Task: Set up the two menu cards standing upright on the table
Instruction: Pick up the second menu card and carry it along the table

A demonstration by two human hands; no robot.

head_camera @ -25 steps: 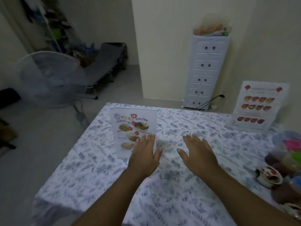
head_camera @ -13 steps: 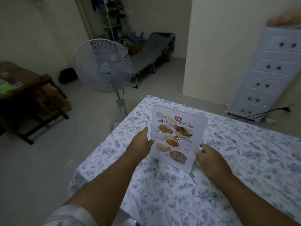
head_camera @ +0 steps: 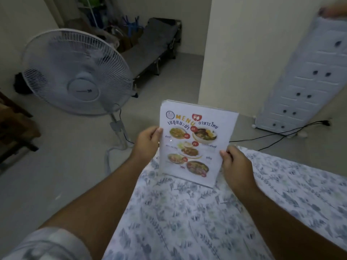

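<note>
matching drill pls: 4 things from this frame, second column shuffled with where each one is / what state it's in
Things:
1. menu card
2. fan
3. drawer tower
4. folding cot

Places or states:
A. far back of the room, past the fan
B. held at both side edges, left hand and right hand, at the table corner
C. on the floor left of the table
D. against the wall on the right

Pairs: 1-B, 2-C, 3-D, 4-A

Both arms reach forward; the left hand [head_camera: 148,141] and right hand [head_camera: 234,164] are curled, apparently pinching, thumbs facing inward.
</note>
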